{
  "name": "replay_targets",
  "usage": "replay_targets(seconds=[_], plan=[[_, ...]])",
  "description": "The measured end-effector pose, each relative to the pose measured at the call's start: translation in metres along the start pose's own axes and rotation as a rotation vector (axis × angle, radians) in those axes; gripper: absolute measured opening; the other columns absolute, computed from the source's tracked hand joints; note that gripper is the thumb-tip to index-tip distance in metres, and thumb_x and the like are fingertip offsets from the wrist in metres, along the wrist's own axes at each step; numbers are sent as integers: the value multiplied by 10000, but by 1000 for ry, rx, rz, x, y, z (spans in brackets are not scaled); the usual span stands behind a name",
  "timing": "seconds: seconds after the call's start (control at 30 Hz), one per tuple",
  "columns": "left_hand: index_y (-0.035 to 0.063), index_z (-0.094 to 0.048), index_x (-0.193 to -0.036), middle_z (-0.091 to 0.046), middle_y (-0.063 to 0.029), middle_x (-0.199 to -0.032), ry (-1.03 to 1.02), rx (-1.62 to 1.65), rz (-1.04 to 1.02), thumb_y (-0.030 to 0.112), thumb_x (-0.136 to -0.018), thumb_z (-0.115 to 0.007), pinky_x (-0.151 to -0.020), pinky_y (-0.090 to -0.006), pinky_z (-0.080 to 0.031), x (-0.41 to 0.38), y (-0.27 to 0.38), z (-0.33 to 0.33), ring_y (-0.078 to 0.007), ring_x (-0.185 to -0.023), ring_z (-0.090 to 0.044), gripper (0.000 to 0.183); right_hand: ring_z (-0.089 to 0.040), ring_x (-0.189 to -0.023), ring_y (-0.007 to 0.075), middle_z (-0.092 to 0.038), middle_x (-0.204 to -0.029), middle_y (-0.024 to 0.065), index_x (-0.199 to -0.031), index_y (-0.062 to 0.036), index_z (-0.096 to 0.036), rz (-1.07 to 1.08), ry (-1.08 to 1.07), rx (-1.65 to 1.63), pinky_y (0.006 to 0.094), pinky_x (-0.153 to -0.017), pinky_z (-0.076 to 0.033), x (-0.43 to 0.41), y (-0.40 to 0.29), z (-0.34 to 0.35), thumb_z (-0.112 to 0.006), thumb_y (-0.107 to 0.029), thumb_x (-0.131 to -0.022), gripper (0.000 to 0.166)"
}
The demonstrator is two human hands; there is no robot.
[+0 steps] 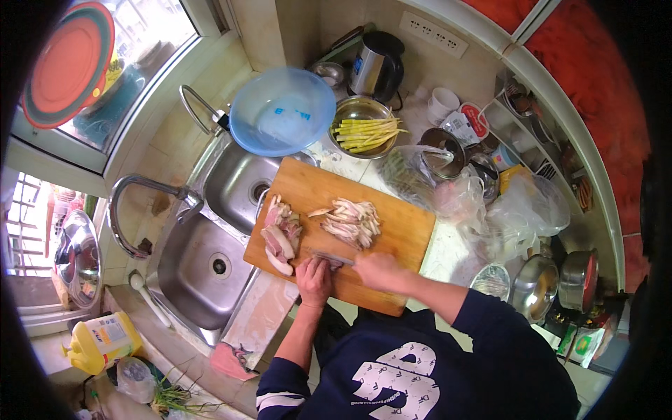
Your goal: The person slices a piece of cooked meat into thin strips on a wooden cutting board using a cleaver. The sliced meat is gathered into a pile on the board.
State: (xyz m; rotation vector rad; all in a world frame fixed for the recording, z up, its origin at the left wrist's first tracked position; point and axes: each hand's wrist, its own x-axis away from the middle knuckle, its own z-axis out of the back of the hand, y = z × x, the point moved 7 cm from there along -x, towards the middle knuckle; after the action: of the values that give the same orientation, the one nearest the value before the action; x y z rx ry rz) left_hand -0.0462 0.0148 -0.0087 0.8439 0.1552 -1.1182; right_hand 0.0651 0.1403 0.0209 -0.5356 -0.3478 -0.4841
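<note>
A wooden cutting board (388,210) lies in front of me, its left side reaching over the sink edge. My right hand (380,271) grips a knife (333,256) by its handle, the blade pointing left. Pressed on the board, my left hand (314,281) holds down a small piece of meat (334,264) close to the blade; the fingers partly hide it. Left of the blade rest larger slices of raw fatty meat (281,236). A heap of thin-cut meat strips (354,223) sits beyond the knife, near the board's middle.
A double steel sink (189,283) with a curved faucet (142,181) is at left. Behind the board stand a blue plastic basin (283,113), a steel bowl (362,107) of cut green-yellow stalks (367,134) and an electric kettle (375,65). Plastic bags (525,205) and pots (534,287) crowd the right.
</note>
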Motion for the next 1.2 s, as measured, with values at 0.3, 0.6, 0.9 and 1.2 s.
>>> replay_targets(seconds=[0.3, 0.6, 0.9, 1.2], plan=[[18, -704, -966, -699, -131, -1033, 54, -23, 33, 15, -763, -743, -859, -440, -511, 8, -7, 1, -341, -975, -647, 207, -734, -784, 407, -724, -831, 242, -985, 45, -618, 28, -59, 57, 523, -658, -582, 23, -18, 10, -545, -108, -896, 192], [61, -705, -948, -695, -86, -995, -12, 30, 35, 14, -793, -755, -879, -424, -497, 3, -5, 2, -308, -985, -643, 170, -696, -935, 453, -715, -987, 272, -1066, 15, -660, -108, -151, -221, 547, -805, -549, -6, 20, 6, -520, -335, -1004, 382], [81, -716, -1004, -681, -60, -1024, -216, 36, -161, 52, -776, -713, -824, -398, -503, -32, 1, -9, -275, -985, -637, 230, -649, -886, 470, -690, -920, 261, -1002, -31, -638, -62, 41, -453, 555, -787, -495, 9, 53, 36, -536, -383, -1001, 366], [114, -713, -985, -649, -89, -955, -519, -79, 48, 105, -845, -713, -760, -425, -531, -57, -17, -8, -314, -896, -602, 140, -659, -850, 455, -688, -866, 244, -954, -38, -637, 32, 50, -385, 560, -771, -501, 18, 51, 34, -529, -333, -1004, 318]])
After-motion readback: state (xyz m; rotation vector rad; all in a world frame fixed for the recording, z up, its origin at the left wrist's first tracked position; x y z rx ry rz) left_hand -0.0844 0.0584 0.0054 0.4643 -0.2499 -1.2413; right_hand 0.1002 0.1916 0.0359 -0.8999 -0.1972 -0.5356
